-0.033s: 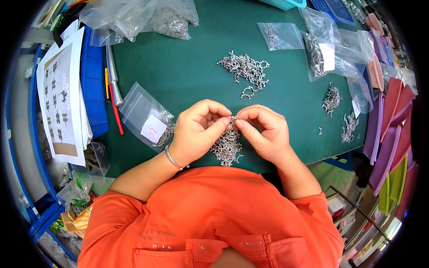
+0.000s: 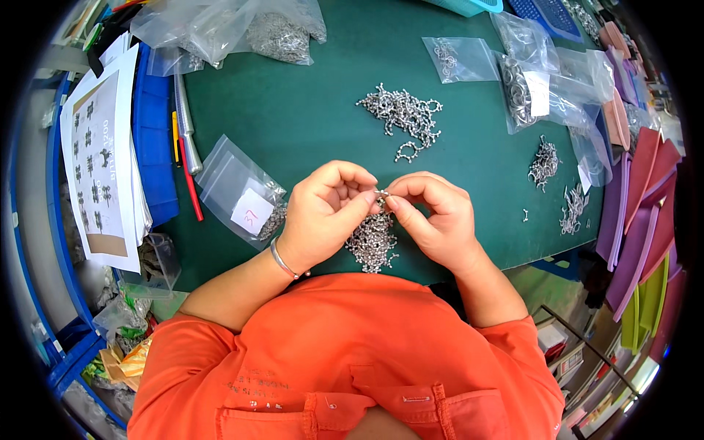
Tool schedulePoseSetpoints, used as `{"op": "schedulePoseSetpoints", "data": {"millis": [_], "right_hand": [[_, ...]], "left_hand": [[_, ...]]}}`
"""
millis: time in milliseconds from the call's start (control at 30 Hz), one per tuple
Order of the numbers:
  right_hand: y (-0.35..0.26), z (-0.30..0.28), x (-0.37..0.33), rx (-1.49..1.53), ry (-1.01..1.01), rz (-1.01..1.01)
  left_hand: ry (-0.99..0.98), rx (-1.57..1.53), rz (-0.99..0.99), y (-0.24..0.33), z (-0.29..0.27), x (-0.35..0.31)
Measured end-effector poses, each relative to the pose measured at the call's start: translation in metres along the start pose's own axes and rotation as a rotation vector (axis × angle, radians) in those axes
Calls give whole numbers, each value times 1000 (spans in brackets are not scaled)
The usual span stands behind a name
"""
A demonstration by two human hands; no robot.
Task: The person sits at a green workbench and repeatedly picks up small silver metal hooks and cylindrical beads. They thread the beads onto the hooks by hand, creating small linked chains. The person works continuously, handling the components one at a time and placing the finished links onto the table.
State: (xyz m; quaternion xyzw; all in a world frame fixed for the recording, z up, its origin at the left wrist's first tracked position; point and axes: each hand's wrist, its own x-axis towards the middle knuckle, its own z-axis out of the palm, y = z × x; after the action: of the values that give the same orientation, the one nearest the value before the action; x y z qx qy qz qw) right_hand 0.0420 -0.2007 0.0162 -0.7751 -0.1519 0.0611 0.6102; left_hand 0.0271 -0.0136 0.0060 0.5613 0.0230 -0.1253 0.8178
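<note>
Above a heap of small silver metal links (image 2: 372, 248) near the table's front edge, my two hands meet. My left hand (image 2: 323, 216), with a bangle at its wrist, pinches one end of a small silver metal piece (image 2: 381, 193) between thumb and forefinger. The thumb and forefinger of my right hand (image 2: 438, 220) close on its other end. Fingertips cover most of the piece, so its exact form is hidden. Farther off lies a larger pile of linked silver pieces (image 2: 403, 114), some joined into curved chains.
A clear zip bag (image 2: 227, 172) with a paper label lies left of my hands, near a red pen (image 2: 192, 192). Blue bins (image 2: 155, 147) stand at the left. Bags of metal rings (image 2: 519, 92) and two small piles of links (image 2: 543, 163) are at the right.
</note>
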Motion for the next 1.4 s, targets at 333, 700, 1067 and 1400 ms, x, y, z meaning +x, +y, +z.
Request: {"op": "schedulePoseSetpoints", "data": {"millis": [333, 700, 1067, 1400], "right_hand": [[7, -9, 14, -417, 86, -417], [30, -16, 11, -565, 100, -166], [13, -12, 0, -17, 127, -142], [11, -8, 1, 61, 3, -249]], "left_hand": [[-21, 37, -6, 0, -3, 0], [-60, 403, -11, 8, -5, -3], [-85, 291, -190, 13, -2, 4], [-75, -121, -276, 9, -6, 7]]}}
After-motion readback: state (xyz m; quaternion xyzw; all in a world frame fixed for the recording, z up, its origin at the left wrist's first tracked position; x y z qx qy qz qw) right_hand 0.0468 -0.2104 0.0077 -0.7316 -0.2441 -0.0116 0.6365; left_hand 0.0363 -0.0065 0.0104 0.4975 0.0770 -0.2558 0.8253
